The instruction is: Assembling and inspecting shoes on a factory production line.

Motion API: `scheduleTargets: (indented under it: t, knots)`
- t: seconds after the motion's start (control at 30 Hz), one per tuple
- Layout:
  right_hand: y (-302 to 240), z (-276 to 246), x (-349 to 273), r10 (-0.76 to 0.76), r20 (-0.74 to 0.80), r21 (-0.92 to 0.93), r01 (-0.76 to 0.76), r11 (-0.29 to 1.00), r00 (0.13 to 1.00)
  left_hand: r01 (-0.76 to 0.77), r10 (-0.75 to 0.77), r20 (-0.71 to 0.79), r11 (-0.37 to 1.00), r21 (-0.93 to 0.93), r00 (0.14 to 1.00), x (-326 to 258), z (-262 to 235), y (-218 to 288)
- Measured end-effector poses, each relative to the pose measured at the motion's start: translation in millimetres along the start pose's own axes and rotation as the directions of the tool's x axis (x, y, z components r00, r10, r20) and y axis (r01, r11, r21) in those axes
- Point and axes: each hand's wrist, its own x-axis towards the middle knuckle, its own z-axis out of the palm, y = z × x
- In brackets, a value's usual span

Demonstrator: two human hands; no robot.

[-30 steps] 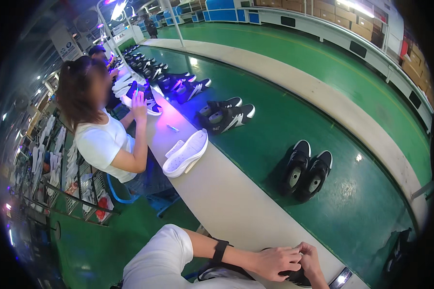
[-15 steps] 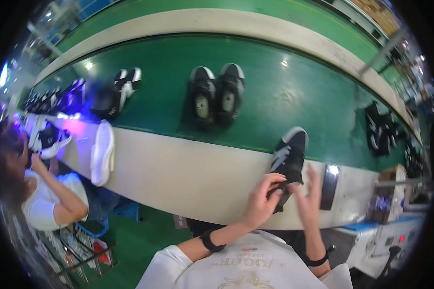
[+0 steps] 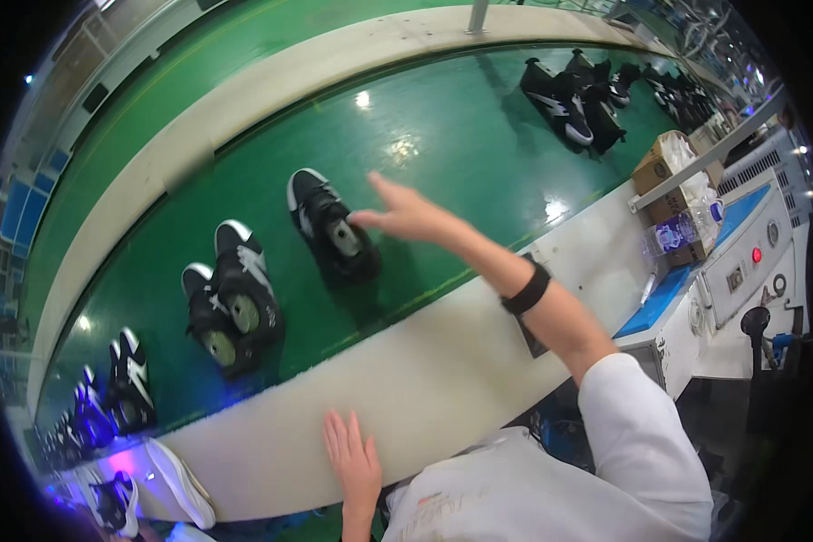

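Note:
A single black shoe [image 3: 307, 203] with a white toe edge lies on the green conveyor surface [image 3: 443, 181]. My right hand [image 3: 411, 215] reaches over the green surface just right of this shoe. Its fingers are apart and nothing is in them; the thumb tip comes close to the collar, and whether it touches I cannot tell. My left hand [image 3: 354, 459] rests on the pale ledge [image 3: 425, 361] along the near side, fingers stretched out and holding nothing. A matching pair of black shoes [image 3: 242, 271] sits left of the single one.
Further left stand more shoes [image 3: 128, 384] and a white sole [image 3: 179, 483] on the ledge. Several black shoes [image 3: 574, 99] lie at the far right. A cardboard box [image 3: 664, 172], a purple-labelled bottle [image 3: 673, 235] and a white machine [image 3: 741, 280] with a red light are on the right.
The shoe both hands were handling at the ledge is now let go on the green surface. My right hand has moved forward over it, my left back to the ledge. The view has turned right.

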Motion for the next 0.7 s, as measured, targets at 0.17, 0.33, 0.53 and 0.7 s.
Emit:
scheduleTargets:
  t: [0.17, 0.33, 0.53, 0.7]
  knots:
    - [169, -181, 13, -0.145, -0.606, -0.441, -0.178, 0.88, 0.782, -0.032, 0.028, 0.032, 0.986, 0.162, 0.999, 9, 1, 13]
    - [290, -290, -2, 0.009, -0.781, -0.45, -0.573, 0.685, 0.624, -0.021, 0.025, -0.019, 0.98, 0.197, 1.0, 4, 6, 2]
    - [330, -334, 15, 0.325, -0.602, -0.271, -0.57, 0.776, 0.729, 0.108, -0.141, 0.164, 0.975, 0.196, 0.976, -2, 10, 1]
    - [343, -325, 28, 0.26, -0.741, -0.307, -0.657, 0.688, 0.619, 0.068, -0.091, 0.11, 0.978, 0.195, 0.99, 9, 9, 8]
